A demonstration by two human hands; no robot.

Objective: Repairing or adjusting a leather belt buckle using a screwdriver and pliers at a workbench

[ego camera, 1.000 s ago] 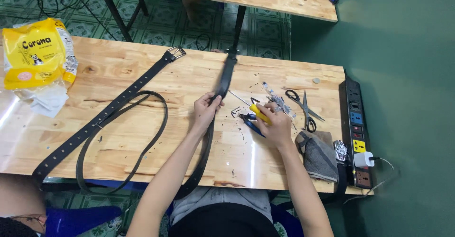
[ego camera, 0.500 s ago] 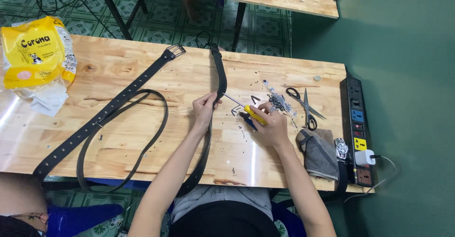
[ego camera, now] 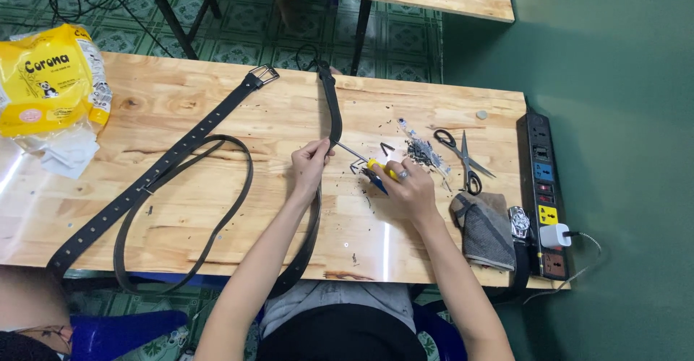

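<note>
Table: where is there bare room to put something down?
Bare wood lies on the table between the looped belt and the left hand, and between the yellow package and buckle. Crowded around the right hand, scissors and power strip.

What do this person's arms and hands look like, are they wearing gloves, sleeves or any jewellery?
Both arms are bare to the bottom edge of the view: no sleeves and no gloves show. The left hand carries nothing on its fingers that the picture shows. The right hand wears a ring on one finger. No wristwatch or bracelet shows on either wrist.
</note>
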